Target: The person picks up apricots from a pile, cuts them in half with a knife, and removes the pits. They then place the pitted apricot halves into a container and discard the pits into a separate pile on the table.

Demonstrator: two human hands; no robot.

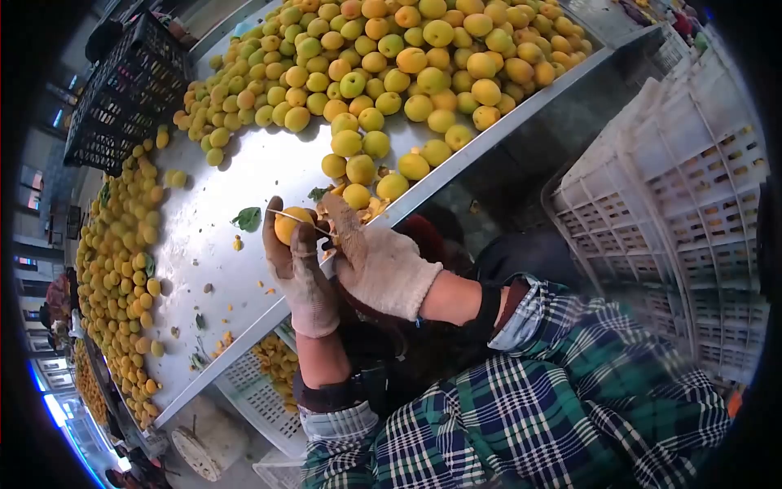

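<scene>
My left hand (308, 285), in a stained white work glove, has its fingers wrapped round a yellow apricot (285, 231). A thin, pale, blade-like tool (287, 215) lies across the fruit, its near end running to the fingers of my right hand (383, 265). That hand is gloved too and closed, with its fingertips partly hidden. Both hands are over the near edge of a metal table (269, 167). Beside them lie torn orange fruit pieces (375, 209), a green leaf (247, 218) and several whole apricots (356, 196).
A large heap of apricots (391, 61) covers the far side of the table; another pile (122, 277) runs along the left. A black crate (126, 90) stands at the back left. White plastic crates (660, 175) are stacked at right. Below the edge is a white crate (252, 395) with fruit pieces.
</scene>
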